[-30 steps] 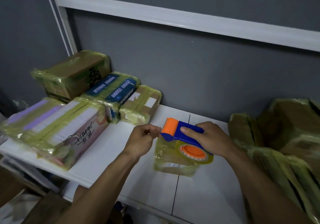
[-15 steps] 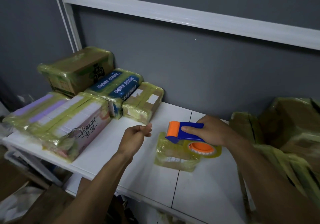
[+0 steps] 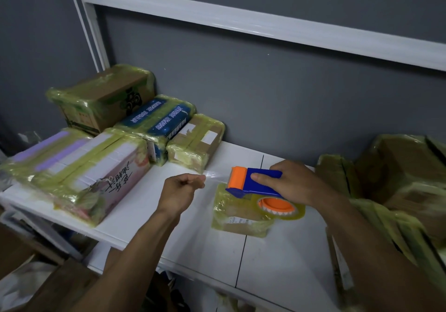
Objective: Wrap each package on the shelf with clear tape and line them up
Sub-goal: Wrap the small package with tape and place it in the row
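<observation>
Now: left hand [image 3: 179, 191] pinches tape end [image 3: 216, 175] | right hand [image 3: 294, 184] grips dispenser [image 3: 251, 181] | package [image 3: 237, 220] lies under dispenser

Both bare forearms reach forward from the near side. The left hand [image 3: 181, 188] pinches a tape strip [image 3: 217, 174]; the right hand [image 3: 294, 184] grips the tape dispenser [image 3: 251, 187], thumb straight.

left hand [image 3: 179, 188] drawn leftward, tape strip [image 3: 216, 174] lengthened

A glossy strip of clear tape [image 3: 215, 174] is catching light beside a smooth blue-and-orange plastic tape dispenser [image 3: 251, 182]; shiny yellowish film is wrinkling over a flat brown cardboard package [image 3: 237, 221] on the smooth white shelf [image 3: 200, 246].
</observation>
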Demonstrator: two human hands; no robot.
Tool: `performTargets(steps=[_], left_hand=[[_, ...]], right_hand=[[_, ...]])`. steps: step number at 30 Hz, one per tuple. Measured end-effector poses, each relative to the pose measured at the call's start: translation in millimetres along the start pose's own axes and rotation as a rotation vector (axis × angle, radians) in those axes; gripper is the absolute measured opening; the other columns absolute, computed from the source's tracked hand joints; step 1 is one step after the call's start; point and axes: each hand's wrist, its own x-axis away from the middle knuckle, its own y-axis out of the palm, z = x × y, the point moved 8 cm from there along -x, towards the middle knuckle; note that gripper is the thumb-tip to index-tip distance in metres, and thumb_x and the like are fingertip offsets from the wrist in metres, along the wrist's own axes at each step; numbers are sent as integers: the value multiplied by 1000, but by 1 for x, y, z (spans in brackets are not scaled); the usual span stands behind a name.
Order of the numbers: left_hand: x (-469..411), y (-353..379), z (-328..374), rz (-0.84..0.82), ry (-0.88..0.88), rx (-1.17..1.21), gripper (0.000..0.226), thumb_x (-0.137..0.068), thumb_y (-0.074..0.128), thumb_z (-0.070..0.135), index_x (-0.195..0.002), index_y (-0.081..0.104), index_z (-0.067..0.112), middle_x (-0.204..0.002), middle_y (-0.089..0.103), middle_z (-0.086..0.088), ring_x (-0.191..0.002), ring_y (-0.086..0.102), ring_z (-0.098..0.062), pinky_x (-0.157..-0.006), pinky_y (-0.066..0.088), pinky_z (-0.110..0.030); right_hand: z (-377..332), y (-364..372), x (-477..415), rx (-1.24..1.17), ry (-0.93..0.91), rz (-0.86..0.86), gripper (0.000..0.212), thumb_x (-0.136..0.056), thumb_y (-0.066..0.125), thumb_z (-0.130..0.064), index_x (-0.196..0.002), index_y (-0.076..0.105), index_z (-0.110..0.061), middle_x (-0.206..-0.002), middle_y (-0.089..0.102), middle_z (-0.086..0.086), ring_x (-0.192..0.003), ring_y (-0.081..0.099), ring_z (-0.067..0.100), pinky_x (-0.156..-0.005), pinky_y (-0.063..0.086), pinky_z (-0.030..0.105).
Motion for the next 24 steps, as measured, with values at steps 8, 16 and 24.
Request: performTargets(steps=[8, 16, 24], left_hand=[[9, 2, -2, -8, -1, 0, 15, -88, 79, 23, -80, 79, 11, -76, 77, 5, -60, 63, 8, -64, 44, -24], [4, -7, -7, 6, -26, 8, 13, -86, 80, 22, -79, 79, 11, -72, 75, 4, -45, 51, 4, -60, 40, -25], [1, -2, -46, 2, -128, -31, 17, -88, 76, 19, -72, 80, 17, -74, 75, 8, -53, 55, 3, -60, 40, -24]], right_hand=[[-5, -13, 7, 95, 20, -42, 62, -68, 58, -86, -91, 64, -29, -78, 73, -15, -73, 72, 9, -58, 53, 17], [-5, -9, -5, 158, 93, -102, 68, -70, 60, -91, -82, 71, -24, -67, 72, -17, -62, 71, 4, -57, 51, 22], [-5, 9, -23, 315, 137, -108, 91, -43, 49, -103, -76, 68, -20, -71, 68, -1, -67, 68, 15, -62, 52, 32]])
